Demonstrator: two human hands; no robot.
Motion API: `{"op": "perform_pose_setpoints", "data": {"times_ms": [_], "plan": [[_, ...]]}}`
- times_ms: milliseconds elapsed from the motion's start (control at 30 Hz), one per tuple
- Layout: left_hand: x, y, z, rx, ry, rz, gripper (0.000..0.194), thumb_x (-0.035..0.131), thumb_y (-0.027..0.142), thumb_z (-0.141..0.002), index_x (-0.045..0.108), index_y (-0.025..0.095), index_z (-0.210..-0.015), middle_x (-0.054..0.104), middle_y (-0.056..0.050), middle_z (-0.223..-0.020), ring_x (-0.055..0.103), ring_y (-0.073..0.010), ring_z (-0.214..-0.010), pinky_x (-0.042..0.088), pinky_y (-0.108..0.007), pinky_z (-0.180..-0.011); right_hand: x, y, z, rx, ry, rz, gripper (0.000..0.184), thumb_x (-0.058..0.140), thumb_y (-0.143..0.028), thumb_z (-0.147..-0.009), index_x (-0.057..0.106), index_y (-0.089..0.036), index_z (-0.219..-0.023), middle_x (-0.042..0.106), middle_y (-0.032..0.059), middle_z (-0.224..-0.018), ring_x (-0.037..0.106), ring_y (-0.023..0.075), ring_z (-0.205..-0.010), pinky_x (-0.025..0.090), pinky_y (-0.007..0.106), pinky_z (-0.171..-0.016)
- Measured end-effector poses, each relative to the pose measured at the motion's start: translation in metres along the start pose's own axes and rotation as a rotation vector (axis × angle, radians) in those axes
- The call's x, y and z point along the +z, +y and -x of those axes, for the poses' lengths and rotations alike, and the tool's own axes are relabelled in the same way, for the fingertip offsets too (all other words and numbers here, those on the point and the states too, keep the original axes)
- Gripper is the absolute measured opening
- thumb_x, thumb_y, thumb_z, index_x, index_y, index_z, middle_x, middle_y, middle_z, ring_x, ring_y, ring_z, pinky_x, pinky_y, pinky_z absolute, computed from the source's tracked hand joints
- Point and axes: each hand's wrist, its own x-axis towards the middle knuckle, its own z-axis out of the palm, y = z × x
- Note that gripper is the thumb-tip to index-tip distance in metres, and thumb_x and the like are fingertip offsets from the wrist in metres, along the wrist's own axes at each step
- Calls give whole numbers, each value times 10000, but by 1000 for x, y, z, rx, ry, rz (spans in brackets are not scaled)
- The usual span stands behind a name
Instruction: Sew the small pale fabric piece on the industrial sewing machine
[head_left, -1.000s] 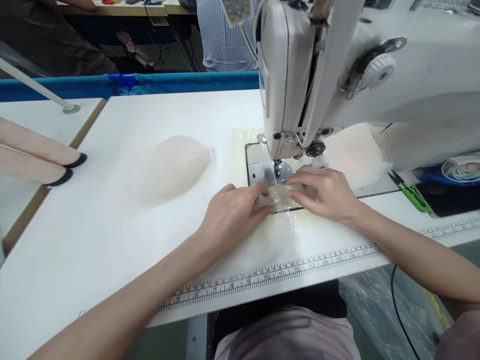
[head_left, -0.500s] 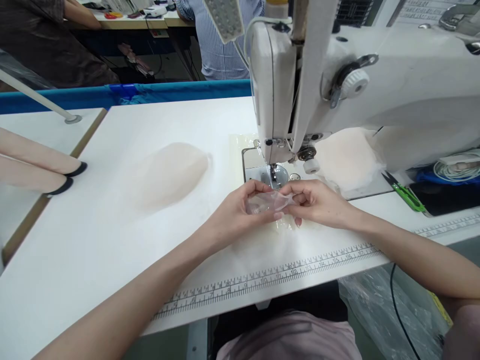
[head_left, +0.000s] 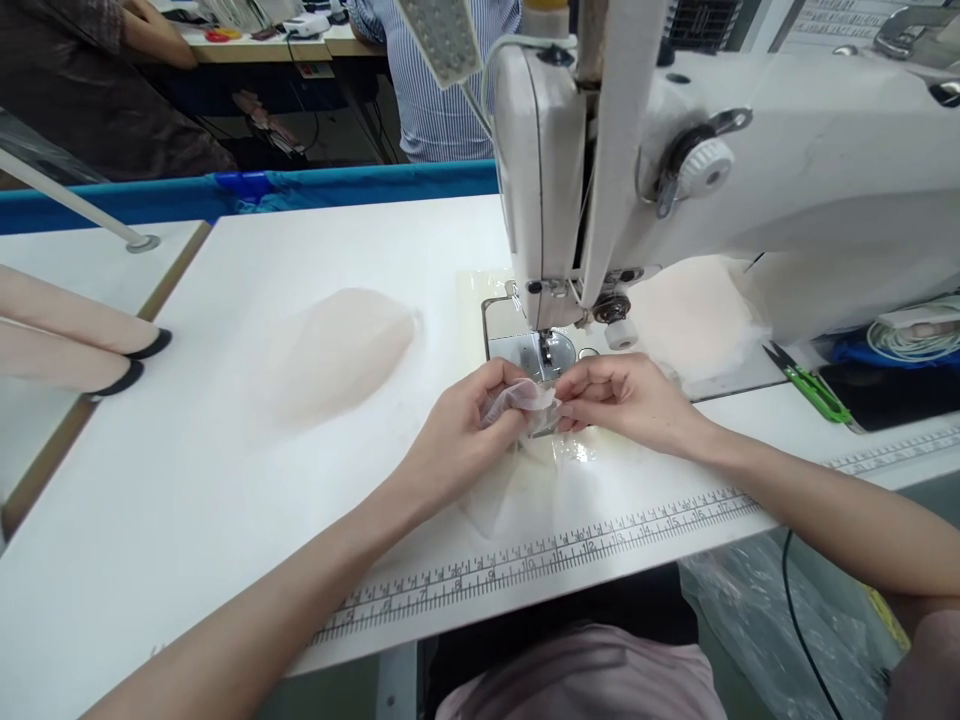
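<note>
A thin, sheer whitish piece of fabric (head_left: 534,396) is bunched between my two hands, just in front of the sewing machine (head_left: 546,190). My left hand (head_left: 480,415) is closed on its left part, thumb over the folds. With thumb and fingertips, my right hand (head_left: 619,398) pinches its right edge. A loose part of the sheer cloth seems to trail over the table below my left hand. Right behind the fabric are the presser foot (head_left: 546,345) and the metal needle plate (head_left: 510,345).
A sheer beige fabric piece (head_left: 349,350) lies on the white table (head_left: 225,500) at left. More pale fabric (head_left: 697,320) sits under the machine arm. Green-handled snips (head_left: 814,390) lie at right beside a dark flat object (head_left: 892,392). A ruler strip (head_left: 525,568) follows the front edge.
The fabric, stretched between both hands before, is now gathered up more tightly. My left thumb has drawn back leftward, and my right fingers have shifted slightly left.
</note>
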Motion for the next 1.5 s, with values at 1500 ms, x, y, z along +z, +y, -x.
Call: {"op": "perform_pose_setpoints", "data": {"times_ms": [1500], "plan": [[8,-10,8,405,143,-399,370,480,53,-825,702,233,-1058,743,11,-852,635,-95,-615,518,-194,-599,9,5,7,-455,157,354,132,610,-87,-827,638,-197,-893,683,-23,-834,649,92,-747,577,222,-700]]}}
